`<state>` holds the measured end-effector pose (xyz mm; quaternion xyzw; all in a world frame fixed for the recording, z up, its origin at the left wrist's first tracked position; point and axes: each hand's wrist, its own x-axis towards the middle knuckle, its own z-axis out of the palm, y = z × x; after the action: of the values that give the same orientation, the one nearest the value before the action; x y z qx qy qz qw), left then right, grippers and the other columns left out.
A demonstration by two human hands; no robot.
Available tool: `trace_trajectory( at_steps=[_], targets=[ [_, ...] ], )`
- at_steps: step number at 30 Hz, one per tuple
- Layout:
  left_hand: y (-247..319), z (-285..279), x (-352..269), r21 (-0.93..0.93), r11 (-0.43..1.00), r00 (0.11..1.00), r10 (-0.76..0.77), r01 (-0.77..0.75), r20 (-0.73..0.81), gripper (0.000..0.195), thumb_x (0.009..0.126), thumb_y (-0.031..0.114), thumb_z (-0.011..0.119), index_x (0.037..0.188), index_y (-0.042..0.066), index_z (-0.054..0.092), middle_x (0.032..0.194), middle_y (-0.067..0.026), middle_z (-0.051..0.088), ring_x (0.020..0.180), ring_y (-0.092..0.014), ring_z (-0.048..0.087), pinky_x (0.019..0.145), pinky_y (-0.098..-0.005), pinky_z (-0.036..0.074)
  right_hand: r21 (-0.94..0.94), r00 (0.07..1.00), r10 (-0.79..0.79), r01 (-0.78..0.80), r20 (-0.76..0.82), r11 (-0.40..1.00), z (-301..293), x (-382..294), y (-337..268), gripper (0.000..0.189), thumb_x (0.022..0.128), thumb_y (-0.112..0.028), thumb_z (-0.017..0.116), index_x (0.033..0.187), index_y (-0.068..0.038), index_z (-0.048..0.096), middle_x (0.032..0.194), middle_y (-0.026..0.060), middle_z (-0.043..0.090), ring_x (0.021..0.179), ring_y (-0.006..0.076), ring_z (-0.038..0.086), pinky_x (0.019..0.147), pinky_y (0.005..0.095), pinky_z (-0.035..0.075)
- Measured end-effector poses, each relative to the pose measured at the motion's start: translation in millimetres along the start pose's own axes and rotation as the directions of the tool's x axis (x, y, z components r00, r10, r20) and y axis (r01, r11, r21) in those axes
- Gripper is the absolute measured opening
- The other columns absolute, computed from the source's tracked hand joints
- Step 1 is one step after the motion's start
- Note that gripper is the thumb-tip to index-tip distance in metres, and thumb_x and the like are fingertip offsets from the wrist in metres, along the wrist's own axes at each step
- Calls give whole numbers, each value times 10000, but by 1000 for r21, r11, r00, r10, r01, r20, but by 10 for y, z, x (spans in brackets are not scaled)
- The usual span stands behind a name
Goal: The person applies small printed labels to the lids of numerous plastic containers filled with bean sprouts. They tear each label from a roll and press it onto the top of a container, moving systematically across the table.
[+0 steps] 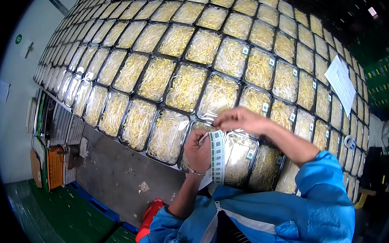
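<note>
My left hand [198, 152] grips a sheet of small green-and-white stickers [218, 157], which hangs down in front of my jacket. The fingers of my right hand [241, 119] are bent together just above the sheet's top edge, over the trays; whether a sticker is between them cannot be seen. Beneath both hands lie black plastic trays of bean sprouts under clear film, such as the tray [218, 94] beyond my right fingers. A small sticker [250, 154] sits on the corner of a tray [237, 162] close to me. Trays to the right carry similar stickers, while those to the left show none.
Rows of sprout trays [166, 136] cover the wide surface before me. Printed paper [341, 82] and a tape roll [350, 142] rest on trays at right. Green crates [386, 72] stand behind. An orange crate [55, 167] and wrapped green stacks [61, 217] are at left.
</note>
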<state>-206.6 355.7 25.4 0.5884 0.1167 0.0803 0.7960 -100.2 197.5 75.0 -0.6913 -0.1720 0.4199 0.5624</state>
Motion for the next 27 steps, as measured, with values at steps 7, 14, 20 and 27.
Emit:
trace_trajectory(
  at_steps=[7, 14, 20, 27],
  targets=[
    [-43, -112, -104, 109, 994, 994, -32, 21, 102, 88, 796, -16, 585, 788, 17, 504, 705, 1, 555, 627, -31, 491, 558, -175, 396, -58, 944, -35, 17, -327, 998, 337, -342, -26, 80, 814, -99, 630, 866, -41, 615, 703, -13, 574, 642, 68, 495, 596, 223, 408],
    [-63, -304, -366, 98, 993, 996, -74, 69, 56, 76, 807, -26, 558, 780, 22, 505, 698, 9, 540, 608, -27, 480, 530, -173, 383, -693, 971, 105, -228, -216, 684, -932, 252, -4, 130, 840, -128, 512, 757, -33, 540, 690, 77, 548, 648, 151, 516, 635, 326, 451],
    [-14, -392, -491, 131, 991, 999, -41, 42, -7, 63, 813, -47, 532, 818, 15, 522, 720, 20, 541, 645, -18, 475, 575, -167, 382, -864, 978, 210, -113, -9, 490, -1148, 743, 26, 60, 759, -87, 552, 753, -27, 557, 659, 104, 557, 607, 228, 514, 587, 355, 435],
    [-97, -455, -539, 171, 985, 1000, -15, 16, -7, 69, 801, -50, 542, 825, 13, 529, 744, 9, 558, 673, -33, 500, 604, -176, 404, -966, 984, 124, -155, -131, 209, -960, 763, 123, 185, 753, -154, 582, 879, -19, 575, 870, 161, 615, 828, 319, 593, 720, 391, 472]
  ],
)
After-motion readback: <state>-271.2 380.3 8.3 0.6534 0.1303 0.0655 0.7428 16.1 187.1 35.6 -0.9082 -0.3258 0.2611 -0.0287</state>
